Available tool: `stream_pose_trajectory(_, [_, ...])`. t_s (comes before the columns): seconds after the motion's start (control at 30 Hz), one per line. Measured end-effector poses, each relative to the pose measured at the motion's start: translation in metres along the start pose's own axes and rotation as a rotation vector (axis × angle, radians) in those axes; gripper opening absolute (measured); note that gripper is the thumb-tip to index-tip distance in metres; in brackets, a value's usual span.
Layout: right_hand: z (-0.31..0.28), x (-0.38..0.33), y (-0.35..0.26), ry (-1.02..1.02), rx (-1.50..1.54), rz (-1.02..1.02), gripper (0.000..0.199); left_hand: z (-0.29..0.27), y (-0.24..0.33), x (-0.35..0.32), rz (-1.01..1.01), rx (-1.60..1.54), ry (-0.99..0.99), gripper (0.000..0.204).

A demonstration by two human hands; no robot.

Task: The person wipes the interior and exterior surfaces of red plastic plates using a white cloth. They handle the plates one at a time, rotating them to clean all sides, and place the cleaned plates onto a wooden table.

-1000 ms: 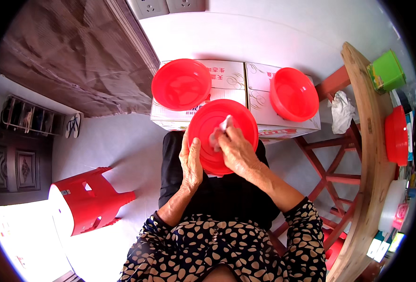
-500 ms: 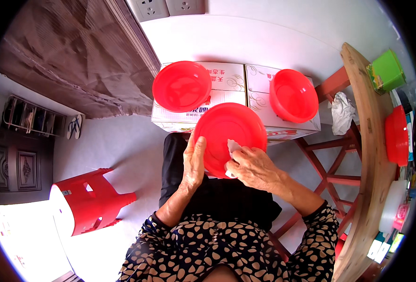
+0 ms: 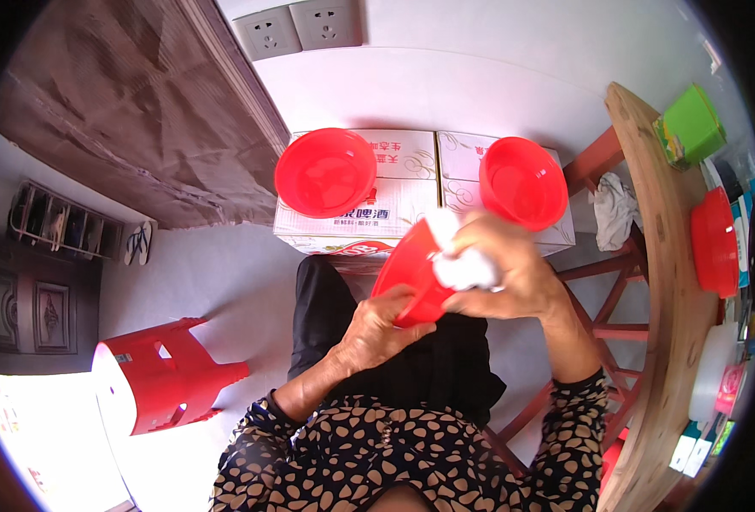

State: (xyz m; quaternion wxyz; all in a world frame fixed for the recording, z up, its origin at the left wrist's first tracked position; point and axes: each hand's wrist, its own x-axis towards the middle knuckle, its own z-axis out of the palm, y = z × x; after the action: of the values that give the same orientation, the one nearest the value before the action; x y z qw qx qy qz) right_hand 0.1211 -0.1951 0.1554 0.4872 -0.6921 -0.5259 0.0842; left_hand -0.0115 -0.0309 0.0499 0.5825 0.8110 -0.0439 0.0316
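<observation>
My left hand [image 3: 383, 328] grips a red plastic basin [image 3: 411, 271] by its lower side, holding it tilted over my lap. In my right hand [image 3: 514, 264] is a crumpled white tissue [image 3: 465, 266], bunched in the fingers at the basin's right rim; this hand is blurred by motion. Whether the white piece is paper or thin cloth is hard to make out. Beyond the held basin, a second red basin [image 3: 326, 173] sits on the left carton [image 3: 403, 192]. A third red basin [image 3: 523, 183] rests on the right carton [image 3: 463, 145].
At the right runs a wooden tabletop [image 3: 672, 290] bearing a green container [image 3: 693, 124] and another red basin [image 3: 714, 243]. A white cloth [image 3: 615, 212] hangs by its reddish frame. On the left floor a red plastic stool [image 3: 168, 375] lies on its side. Wall sockets [image 3: 296, 27] are above the cartons.
The held basin has turned from facing up to a steep tilt. My right hand has moved from inside it to its right rim with the tissue. My left hand has shifted lower.
</observation>
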Motion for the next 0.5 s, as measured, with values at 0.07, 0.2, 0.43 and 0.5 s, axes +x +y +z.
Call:
stream_pose_trajectory(0.07, [-0.004, -0.009, -0.005, 0.322, -0.129, 0.087, 0.029, 0.0, -0.007, 0.004, -0.068, -0.349, 0.084, 0.025])
stream_pose_trajectory(0.2, [0.048, -0.023, 0.003, 0.465, -0.389, -0.01, 0.028, -0.001, -0.006, 0.005, -0.209, -0.657, 0.091, 0.021])
stream_pose_trajectory(0.43, [0.097, -0.009, 0.01, 0.413, -0.511, 0.018, 0.029, 0.01, -0.022, -0.004, -0.151, -0.742, 0.128, 0.01])
stream_pose_trajectory(0.5, [0.088, 0.0, 0.019, 0.421, -0.462, 0.095, 0.022, 0.011, -0.016, -0.004, -0.162, -0.686, 0.102, 0.01])
